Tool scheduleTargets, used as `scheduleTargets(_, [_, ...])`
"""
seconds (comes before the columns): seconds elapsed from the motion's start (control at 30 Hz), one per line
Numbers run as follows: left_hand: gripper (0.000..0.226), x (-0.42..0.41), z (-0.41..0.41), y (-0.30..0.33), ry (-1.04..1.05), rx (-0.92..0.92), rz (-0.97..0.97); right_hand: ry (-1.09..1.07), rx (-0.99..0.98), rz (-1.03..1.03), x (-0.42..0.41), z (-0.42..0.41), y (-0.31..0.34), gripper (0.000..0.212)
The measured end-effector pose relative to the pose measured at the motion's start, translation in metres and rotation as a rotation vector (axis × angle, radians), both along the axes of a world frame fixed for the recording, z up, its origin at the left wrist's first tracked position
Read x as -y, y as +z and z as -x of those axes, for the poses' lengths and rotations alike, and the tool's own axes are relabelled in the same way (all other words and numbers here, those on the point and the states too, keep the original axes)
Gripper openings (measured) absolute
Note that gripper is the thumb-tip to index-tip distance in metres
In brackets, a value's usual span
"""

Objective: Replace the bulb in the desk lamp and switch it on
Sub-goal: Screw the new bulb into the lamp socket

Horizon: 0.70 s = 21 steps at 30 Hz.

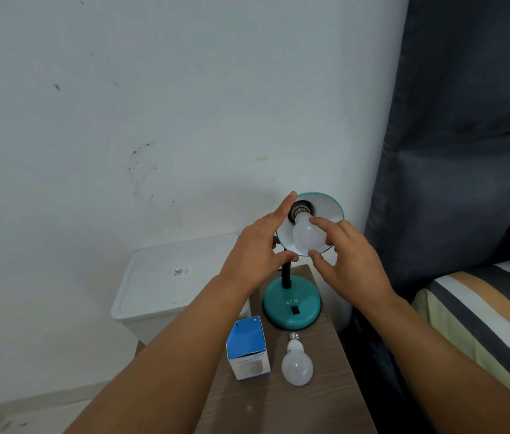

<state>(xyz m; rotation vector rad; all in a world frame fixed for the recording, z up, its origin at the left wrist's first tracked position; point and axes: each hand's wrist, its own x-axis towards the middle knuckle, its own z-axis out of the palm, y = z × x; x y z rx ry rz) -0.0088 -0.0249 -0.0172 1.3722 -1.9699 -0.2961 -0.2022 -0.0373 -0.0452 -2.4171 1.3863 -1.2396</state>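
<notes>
A teal desk lamp stands on a narrow wooden table, its round base bearing a black switch. Its shade is tilted toward me. A white bulb sits partly in the socket with its screw thread showing. My right hand has its fingertips around the bulb's globe. My left hand grips the shade's left rim, fingers spread along it. A second white bulb lies loose on the table in front of the base, beside a blue and white bulb box.
A white lidded plastic bin stands left of the table against the white wall. A dark grey padded headboard rises on the right, with a striped bed below it.
</notes>
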Motion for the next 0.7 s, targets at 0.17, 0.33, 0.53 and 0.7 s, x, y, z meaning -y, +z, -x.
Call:
scheduleTargets(0.17, [0.104,-0.001,-0.001,0.0,-0.002,-0.013,-0.012,-0.063,0.09,-0.023,0.0,-0.004,0.011,0.06])
scheduleTargets(0.33, [0.104,-0.001,0.0,0.001,-0.004,-0.02,-0.026,-0.067,-0.059,0.066,0.002,-0.006,0.008,0.058])
scheduleTargets(0.53, [0.105,-0.001,0.0,0.001,0.006,-0.007,-0.027,-0.164,0.03,-0.014,0.001,-0.007,0.01,0.06])
scheduleTargets(0.7, [0.106,-0.001,0.0,0.002,0.015,-0.002,-0.036,-0.148,-0.044,-0.004,0.0,-0.008,0.016,0.056])
